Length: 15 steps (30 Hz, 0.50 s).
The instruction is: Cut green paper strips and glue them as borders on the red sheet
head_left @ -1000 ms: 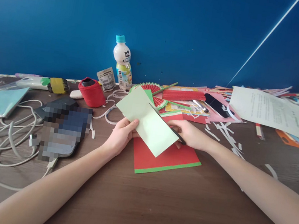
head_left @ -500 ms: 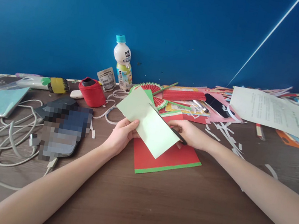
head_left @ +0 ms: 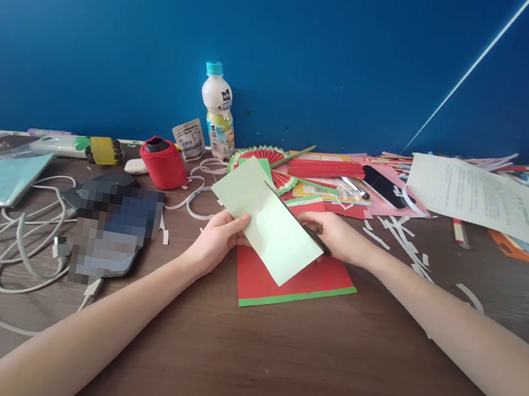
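Note:
My left hand (head_left: 220,239) grips a pale green sheet of paper (head_left: 267,225) by its near left edge, thumb on top and the other fingers beneath. The sheet is tilted above the table. Closed round the handles of dark scissors (head_left: 317,241), my right hand (head_left: 334,237) is at the sheet's right edge. One blade lies along the top of the paper; much of the scissors is hidden under the sheet and fingers. Below lies red paper (head_left: 291,283) with a green strip (head_left: 296,296) along its near edge. Pleated red and green paper fans (head_left: 266,154) lie behind.
White cables (head_left: 17,251), a phone (head_left: 121,235) and a red-wrapped container (head_left: 163,164) are at the left. A bottle (head_left: 220,113) stands by the blue wall. White paper scraps (head_left: 404,241) and a printed sheet (head_left: 477,200) lie to the right.
The pale green sheet has shifted slightly right and toward me, with my left hand moving along. My right hand and the scissors stay nearly in place.

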Available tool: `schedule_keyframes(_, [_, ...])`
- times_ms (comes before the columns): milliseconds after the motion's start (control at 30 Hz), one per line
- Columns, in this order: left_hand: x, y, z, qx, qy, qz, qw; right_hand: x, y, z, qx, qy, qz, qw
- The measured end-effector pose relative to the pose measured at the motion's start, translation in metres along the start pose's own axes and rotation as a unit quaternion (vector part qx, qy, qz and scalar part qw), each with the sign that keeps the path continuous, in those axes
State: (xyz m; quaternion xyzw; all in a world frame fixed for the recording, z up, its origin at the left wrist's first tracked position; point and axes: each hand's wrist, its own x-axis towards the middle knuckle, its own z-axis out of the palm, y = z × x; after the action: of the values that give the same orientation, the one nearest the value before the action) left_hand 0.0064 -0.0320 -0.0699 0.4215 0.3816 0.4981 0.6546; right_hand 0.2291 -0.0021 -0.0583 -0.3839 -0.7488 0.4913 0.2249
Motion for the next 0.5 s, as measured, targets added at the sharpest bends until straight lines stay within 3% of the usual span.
schedule_keyframes(167, [-0.0007, 0.0011, 0.0008, -0.017, 0.012, -0.003, 1.0, -0.0038, -0.009, 0.0, 0.003, -0.01, -0.018, 1.0])
schedule_keyframes(367, [-0.0001, 0.0013, 0.0031, -0.02, 0.045, -0.001, 0.999, -0.0041, -0.0098, 0.0019, -0.004, -0.014, 0.029, 0.999])
schedule_keyframes(500, [-0.0007, 0.0017, 0.0043, -0.017, 0.039, -0.005, 0.999, -0.0031, -0.0095, 0.0042, 0.009, -0.001, 0.006, 1.0])
